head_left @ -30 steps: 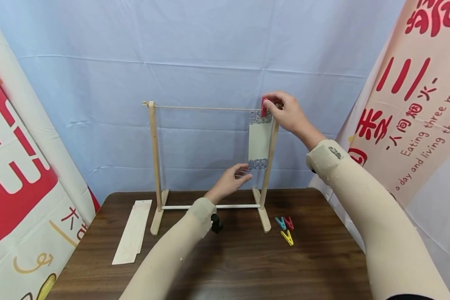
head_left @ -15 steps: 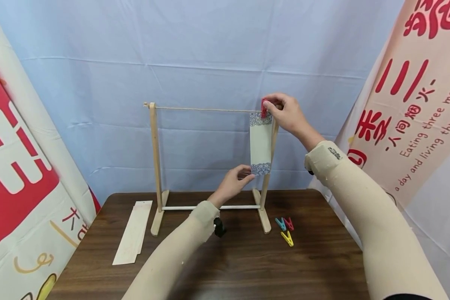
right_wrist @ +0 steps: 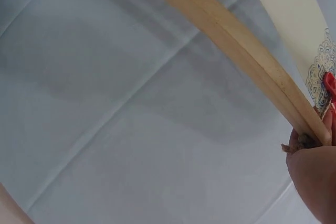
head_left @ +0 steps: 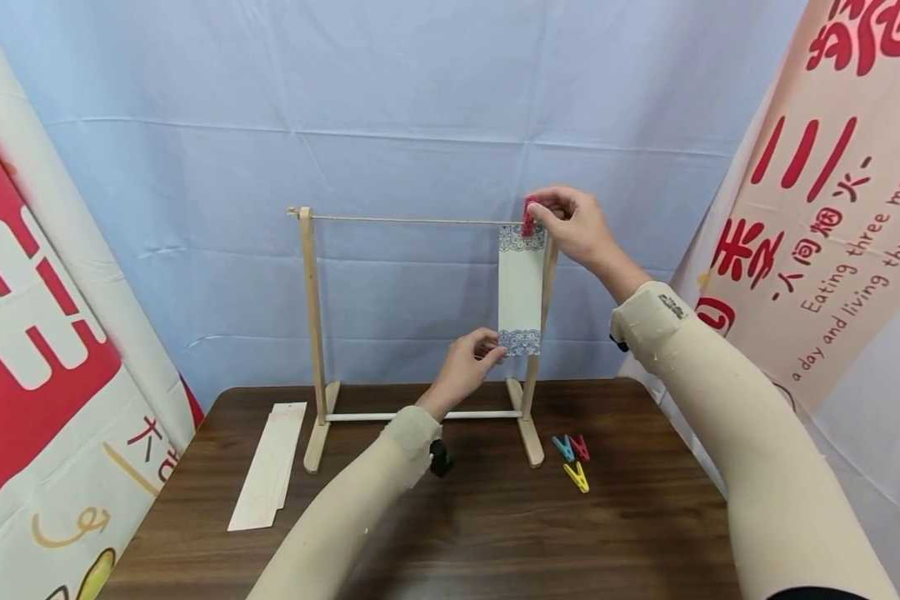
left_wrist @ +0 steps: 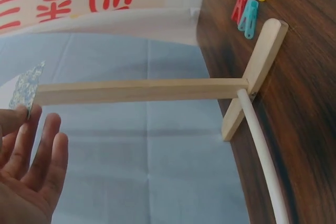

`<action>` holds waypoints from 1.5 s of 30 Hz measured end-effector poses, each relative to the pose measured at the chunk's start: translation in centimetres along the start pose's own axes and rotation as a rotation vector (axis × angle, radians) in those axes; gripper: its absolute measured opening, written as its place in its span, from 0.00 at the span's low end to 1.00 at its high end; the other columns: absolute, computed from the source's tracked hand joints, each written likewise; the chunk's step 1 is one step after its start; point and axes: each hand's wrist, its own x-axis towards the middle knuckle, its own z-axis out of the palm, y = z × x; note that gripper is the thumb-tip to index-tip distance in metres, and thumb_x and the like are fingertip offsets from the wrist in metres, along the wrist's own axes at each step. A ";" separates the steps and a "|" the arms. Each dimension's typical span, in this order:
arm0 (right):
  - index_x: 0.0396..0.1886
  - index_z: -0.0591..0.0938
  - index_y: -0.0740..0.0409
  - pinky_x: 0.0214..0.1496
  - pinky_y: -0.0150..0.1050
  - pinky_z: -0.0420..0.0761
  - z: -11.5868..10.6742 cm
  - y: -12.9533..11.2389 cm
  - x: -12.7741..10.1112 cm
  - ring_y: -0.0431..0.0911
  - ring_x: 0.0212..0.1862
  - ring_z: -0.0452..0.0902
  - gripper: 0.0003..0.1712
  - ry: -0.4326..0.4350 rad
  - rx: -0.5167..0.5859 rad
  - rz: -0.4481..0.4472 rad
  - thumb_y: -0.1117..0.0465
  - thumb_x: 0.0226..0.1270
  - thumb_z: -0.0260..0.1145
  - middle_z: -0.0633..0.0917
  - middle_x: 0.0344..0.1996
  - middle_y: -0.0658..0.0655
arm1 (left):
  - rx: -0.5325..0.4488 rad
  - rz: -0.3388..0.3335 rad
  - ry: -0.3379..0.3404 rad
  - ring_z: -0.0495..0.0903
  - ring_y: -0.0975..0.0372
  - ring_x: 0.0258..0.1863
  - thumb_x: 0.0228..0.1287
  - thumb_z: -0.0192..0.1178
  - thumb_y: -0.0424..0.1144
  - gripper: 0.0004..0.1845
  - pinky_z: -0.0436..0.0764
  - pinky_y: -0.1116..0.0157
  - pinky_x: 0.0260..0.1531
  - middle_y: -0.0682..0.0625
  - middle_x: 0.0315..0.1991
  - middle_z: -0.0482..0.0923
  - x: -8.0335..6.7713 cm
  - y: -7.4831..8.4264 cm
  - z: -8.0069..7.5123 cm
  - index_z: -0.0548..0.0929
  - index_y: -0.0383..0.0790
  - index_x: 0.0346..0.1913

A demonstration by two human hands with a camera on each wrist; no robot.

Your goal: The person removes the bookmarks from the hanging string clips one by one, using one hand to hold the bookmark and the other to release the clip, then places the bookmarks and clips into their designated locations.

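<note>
A cream paper strip (head_left: 520, 287) with blue lace-patterned ends hangs from the cord (head_left: 420, 220) beside the right post of a wooden rack (head_left: 312, 308). At its top edge sits a red clothespin (head_left: 528, 217), which my right hand (head_left: 577, 225) pinches between thumb and fingers. In the right wrist view the red clothespin (right_wrist: 329, 83) lies against the patterned end, partly behind the hand. My left hand (head_left: 465, 364) pinches the strip's lower left corner. The left wrist view has thumb and forefinger on the patterned corner (left_wrist: 25, 90), the other fingers spread.
Blue (head_left: 563, 447), red (head_left: 581, 447) and yellow (head_left: 577, 477) clothespins lie on the dark wooden table (head_left: 540, 542), right of the rack. Pale paper strips (head_left: 268, 467) are stacked on the left. A white crossbar (head_left: 480, 414) joins the rack's feet; a blue cloth backdrop (head_left: 412, 92) hangs behind.
My left hand has come to the strip's lower corner and now pinches it. The strip's lower end has swung down to hang straighter. My right hand stays at the red clothespin.
</note>
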 end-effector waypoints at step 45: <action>0.44 0.90 0.70 0.53 0.30 0.81 1.1 0.3 0.4 0.39 0.43 0.84 0.05 0.192 0.152 -0.145 0.73 0.74 0.70 0.91 0.42 0.59 | 0.104 0.008 0.079 0.87 0.60 0.46 0.80 0.65 0.41 0.14 0.86 0.63 0.50 0.50 0.47 0.89 -1.5 -1.2 -1.5 0.85 0.40 0.60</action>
